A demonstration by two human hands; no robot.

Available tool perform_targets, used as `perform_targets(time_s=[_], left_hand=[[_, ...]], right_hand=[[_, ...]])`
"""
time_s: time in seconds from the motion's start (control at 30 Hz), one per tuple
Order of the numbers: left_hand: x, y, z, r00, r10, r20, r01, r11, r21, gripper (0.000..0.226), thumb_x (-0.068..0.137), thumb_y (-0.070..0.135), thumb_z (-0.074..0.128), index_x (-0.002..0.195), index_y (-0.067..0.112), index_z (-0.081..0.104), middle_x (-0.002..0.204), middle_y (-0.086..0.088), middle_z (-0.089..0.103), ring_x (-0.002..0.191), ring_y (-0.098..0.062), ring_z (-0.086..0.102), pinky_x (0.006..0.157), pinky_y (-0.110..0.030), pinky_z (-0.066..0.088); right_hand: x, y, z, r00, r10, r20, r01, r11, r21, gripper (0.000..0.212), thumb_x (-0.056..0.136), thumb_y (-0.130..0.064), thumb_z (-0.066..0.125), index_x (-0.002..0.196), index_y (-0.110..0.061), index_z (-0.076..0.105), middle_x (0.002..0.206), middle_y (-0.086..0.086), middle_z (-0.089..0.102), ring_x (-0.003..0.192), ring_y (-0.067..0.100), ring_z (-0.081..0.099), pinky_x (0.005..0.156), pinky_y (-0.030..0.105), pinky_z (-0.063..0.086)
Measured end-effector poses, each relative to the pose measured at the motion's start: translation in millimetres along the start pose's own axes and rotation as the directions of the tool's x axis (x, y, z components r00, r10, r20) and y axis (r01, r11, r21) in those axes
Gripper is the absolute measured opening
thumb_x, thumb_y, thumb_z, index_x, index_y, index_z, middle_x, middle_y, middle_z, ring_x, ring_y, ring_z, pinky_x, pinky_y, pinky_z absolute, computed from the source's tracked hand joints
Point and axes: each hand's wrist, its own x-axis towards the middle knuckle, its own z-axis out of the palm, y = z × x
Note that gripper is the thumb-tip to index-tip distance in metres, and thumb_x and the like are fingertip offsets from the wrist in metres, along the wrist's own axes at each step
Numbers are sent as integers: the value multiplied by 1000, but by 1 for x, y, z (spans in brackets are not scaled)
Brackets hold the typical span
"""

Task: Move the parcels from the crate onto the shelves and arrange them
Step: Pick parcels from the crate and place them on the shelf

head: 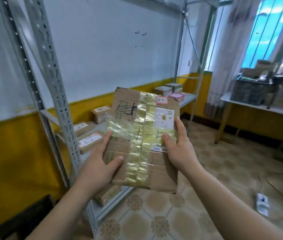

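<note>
I hold a flat brown cardboard parcel (142, 135), crossed with yellowish tape and marked in black pen, up in front of me. My left hand (97, 163) grips its lower left edge, thumb on top. My right hand (178, 148) grips its right edge, thumb on the tape. Behind the parcel runs the low grey shelf (187, 99) of a metal rack, with several taped parcels (89, 140) lying on it. The dark crate (251, 92) with more parcels stands on a white table at the far right.
A perforated grey rack upright (57, 94) stands just left of the parcel. A pink packet (176, 96) lies at the shelf's far end. A small white packet (262, 203) lies on the tiled floor at the right. A dark box (21, 220) sits low at the left.
</note>
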Motion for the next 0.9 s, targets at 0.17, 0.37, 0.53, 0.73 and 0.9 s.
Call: perform_targets(time_s=[0.17,0.37,0.53,0.73,0.9], left_hand=[[44,54,97,994,66,91,-59,995,-85,77,90,27,65,144,57,19,125,12,42,95,-8,53,78,-25,47],[81,91,183,969,123,216,-96,986,-134,79,89,28,67,148,49,18,133,16,39,112,-8,49,98,-31,44],[123,94,233,948,130,289,-97,987,-126,81,89,31,66,149,50,16,141,11,41,114,-11,51,100,-35,46],[207,74,279,942,106,318,-59,986,-153,79,89,28,66,149,48,18,122,17,43,87,9,49,79,-22,47],[306,63,314,935,110,336,-58,985,-163,78,88,29,68,149,46,22,130,15,44,103,-5,52,93,-28,43]], right_hand=[[39,46,-95,992,-3,-127,0,1000,-19,68,100,-37,54,156,-41,14,146,-8,47,126,16,47,97,29,35],[79,97,-169,978,64,-200,-79,994,-69,70,99,-40,54,156,-43,14,149,-4,46,131,22,47,106,38,38],[123,134,-191,965,117,-234,-140,987,-80,69,99,-40,54,155,-44,14,149,-1,46,129,24,47,105,41,39],[204,171,-180,958,152,-243,-184,976,-115,68,99,-41,53,154,-45,14,147,-3,47,128,24,48,106,43,41],[295,191,-169,948,176,-265,-216,968,-127,66,101,-38,53,155,-43,15,142,-5,49,120,20,49,97,36,39]])
